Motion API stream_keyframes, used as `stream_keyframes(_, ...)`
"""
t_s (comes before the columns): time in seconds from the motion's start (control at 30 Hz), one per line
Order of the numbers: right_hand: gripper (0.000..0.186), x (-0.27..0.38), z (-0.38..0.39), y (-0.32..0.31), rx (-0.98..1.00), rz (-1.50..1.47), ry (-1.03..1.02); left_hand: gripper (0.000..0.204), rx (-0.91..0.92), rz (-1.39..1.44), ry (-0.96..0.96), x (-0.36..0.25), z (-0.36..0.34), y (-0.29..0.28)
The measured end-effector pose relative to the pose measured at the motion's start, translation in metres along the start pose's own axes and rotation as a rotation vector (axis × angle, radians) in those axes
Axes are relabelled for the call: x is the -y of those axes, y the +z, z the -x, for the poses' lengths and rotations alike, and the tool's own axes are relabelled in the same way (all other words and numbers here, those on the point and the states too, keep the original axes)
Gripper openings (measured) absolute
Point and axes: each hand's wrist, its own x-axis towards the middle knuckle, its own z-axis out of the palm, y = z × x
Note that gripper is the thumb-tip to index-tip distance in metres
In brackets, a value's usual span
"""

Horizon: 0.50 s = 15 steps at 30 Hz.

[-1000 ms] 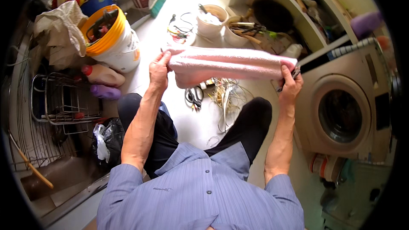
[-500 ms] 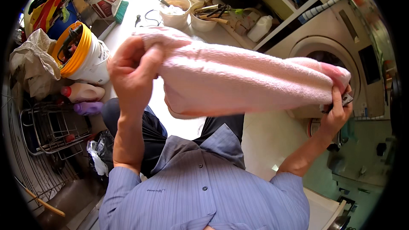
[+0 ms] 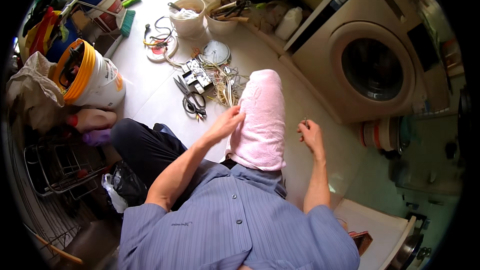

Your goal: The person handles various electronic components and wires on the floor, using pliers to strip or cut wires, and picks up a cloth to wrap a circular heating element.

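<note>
A pink towel [image 3: 262, 125] lies draped over my right thigh and knee. At its left edge is my left hand [image 3: 226, 124], with bent fingertips closed on the cloth. My right hand [image 3: 312, 136] is held just right of the towel, apart from it. Its fingers are closed around a small dark thing whose kind I cannot make out. On the floor beyond the knee lie black-handled scissors [image 3: 191, 99], a tangle of thin wires [image 3: 227, 82], a white block with dark parts [image 3: 197, 75] and a round pale disc [image 3: 215, 52].
A front-loading washing machine [image 3: 327, 82] stands at the right. Along the left are a white bucket with yellow rims [image 3: 107, 82], a bottle with a red cap [image 3: 95, 120] and a wire rack [image 3: 57, 170]. A tub [image 3: 190, 27] and shelves stand at the far side.
The pink towel has come down from between my raised hands onto my right thigh. My right hand has released it and moved left. The scissors and wires now show.
</note>
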Motion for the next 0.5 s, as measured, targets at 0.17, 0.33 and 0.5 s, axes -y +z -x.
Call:
stream_keyframes(0.17,0.031,-0.075,-0.013,0.069,0.072,-0.397,0.156,0.063,0.150,0.194,-0.127,0.017,0.011,0.014)
stream_keyframes(0.33,0.039,-0.077,0.018,0.078,0.083,-1.075,0.293,0.068,0.277,0.163,-0.334,-0.014,0.032,0.038)
stream_keyframes(0.5,0.043,-0.063,0.044,0.059,-0.016,-1.026,0.287,0.066,0.327,0.350,-0.232,-0.028,0.017,0.071)
